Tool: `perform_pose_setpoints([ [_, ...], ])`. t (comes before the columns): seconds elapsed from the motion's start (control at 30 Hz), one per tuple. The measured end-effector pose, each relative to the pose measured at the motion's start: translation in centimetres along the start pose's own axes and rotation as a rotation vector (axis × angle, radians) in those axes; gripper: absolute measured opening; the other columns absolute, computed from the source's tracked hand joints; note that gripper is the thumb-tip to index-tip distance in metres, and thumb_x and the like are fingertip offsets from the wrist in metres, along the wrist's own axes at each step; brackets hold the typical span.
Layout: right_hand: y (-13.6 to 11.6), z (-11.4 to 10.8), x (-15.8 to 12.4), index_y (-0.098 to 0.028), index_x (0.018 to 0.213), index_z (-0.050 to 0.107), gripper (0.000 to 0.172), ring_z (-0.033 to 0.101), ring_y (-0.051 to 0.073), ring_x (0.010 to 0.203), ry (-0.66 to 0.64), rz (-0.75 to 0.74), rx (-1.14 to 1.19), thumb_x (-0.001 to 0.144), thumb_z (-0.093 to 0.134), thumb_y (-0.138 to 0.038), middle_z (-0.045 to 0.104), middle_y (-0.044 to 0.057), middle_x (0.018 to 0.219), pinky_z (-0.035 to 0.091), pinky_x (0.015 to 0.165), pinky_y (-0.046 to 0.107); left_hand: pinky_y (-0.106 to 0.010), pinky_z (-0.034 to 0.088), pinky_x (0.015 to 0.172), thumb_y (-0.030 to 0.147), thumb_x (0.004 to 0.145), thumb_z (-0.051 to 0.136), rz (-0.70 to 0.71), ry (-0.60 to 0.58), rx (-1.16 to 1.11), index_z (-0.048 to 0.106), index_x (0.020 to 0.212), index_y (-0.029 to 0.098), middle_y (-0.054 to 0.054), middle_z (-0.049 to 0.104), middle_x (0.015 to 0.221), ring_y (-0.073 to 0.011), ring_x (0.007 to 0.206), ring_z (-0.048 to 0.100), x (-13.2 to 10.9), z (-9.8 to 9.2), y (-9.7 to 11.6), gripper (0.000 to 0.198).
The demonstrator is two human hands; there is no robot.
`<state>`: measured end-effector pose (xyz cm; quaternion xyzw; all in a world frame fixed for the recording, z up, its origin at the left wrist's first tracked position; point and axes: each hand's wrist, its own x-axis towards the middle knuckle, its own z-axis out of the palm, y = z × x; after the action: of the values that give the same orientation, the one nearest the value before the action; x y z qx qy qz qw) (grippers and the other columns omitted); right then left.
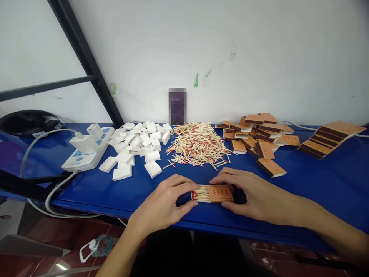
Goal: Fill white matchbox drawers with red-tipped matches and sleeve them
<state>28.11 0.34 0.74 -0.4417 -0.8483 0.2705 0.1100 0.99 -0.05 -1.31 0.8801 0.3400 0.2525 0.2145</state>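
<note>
The left hand (168,197) pinches the left end of an open, white cardboard tray (202,201) between thumb and fingers, while the right hand (253,192) grips a flat, orange cardboard sleeve (221,193) with red printed characters, thumb on its near edge and fingers at its far edge. The tray sits partly inside the sleeve, its exposed left portion showing thin, pale wooden matches (204,191) whose red heads lie toward the left. This matchbox lies at the near side of a glossy blue tabletop (173,184), near the middle. Just beyond it spreads a heap of loose, pale wooden matches with red heads (198,144). Left of that heap is a jumbled pile of small, white, rectangular cardboard trays (138,140); to its right is a pile of orange cardboard sleeves with dark brown sides (262,129), and farther right stands a slanting block of similar orange and brown sleeves (331,138). A long, white plastic power strip (92,157) with plugs in it lies at the left, beside a black metal post (100,86).
</note>
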Motion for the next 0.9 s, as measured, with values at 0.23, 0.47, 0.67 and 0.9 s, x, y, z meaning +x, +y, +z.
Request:
perform_pose_setpoints([
  [0.23, 0.1, -0.4, -0.1, -0.028, 0.129, 0.059, 0.044, 0.059, 0.029, 0.113, -0.038, 0.024, 0.054, 0.09, 0.061, -0.046, 0.061, 0.008, 0.122, 0.048, 0.096, 0.047, -0.041, 0.046, 0.1, 0.025, 0.1, 0.054, 0.05, -0.117, 0.13, 0.068, 0.123, 0.034, -0.005, 0.059, 0.119, -0.0216, 0.109, 0.058, 0.1, -0.4, 0.4, 0.029],
  [0.47, 0.3, -0.6, -0.1, -0.03, 0.129, 0.059, 0.042, 0.058, 0.026, 0.111, -0.085, 0.019, 0.087, 0.091, 0.061, -0.048, 0.059, 0.006, 0.123, 0.05, 0.092, 0.041, -0.042, 0.043, 0.103, 0.025, 0.101, 0.053, 0.029, -0.154, 0.12, 0.066, 0.127, 0.037, -0.005, 0.056, 0.12, -0.0214, 0.11, 0.055, 0.3, -0.6, 0.6, 0.032],
  [0.67, -0.1, -0.1, 0.2, -0.028, 0.131, 0.06, 0.044, 0.059, 0.026, 0.109, -0.06, -0.006, 0.091, 0.091, 0.062, -0.045, 0.058, 0.008, 0.122, 0.05, 0.091, 0.043, -0.04, 0.048, 0.099, 0.028, 0.098, 0.058, 0.007, -0.088, 0.057, 0.054, 0.14, 0.033, -0.006, 0.062, 0.12, -0.0228, 0.111, 0.057, 0.2, -0.4, 0.4, 0.042],
  [0.9, -1.3, 1.0, 1.0, -0.029, 0.134, 0.058, 0.044, 0.06, 0.023, 0.103, -0.054, -0.098, 0.131, 0.092, 0.06, -0.043, 0.059, 0.007, 0.119, 0.051, 0.088, 0.04, -0.039, 0.049, 0.099, 0.036, 0.091, 0.07, -0.027, -0.028, 0.02, 0.049, 0.141, 0.031, -0.005, 0.066, 0.125, -0.023, 0.112, 0.061, -0.2, 0.1, -0.1, 0.055],
])
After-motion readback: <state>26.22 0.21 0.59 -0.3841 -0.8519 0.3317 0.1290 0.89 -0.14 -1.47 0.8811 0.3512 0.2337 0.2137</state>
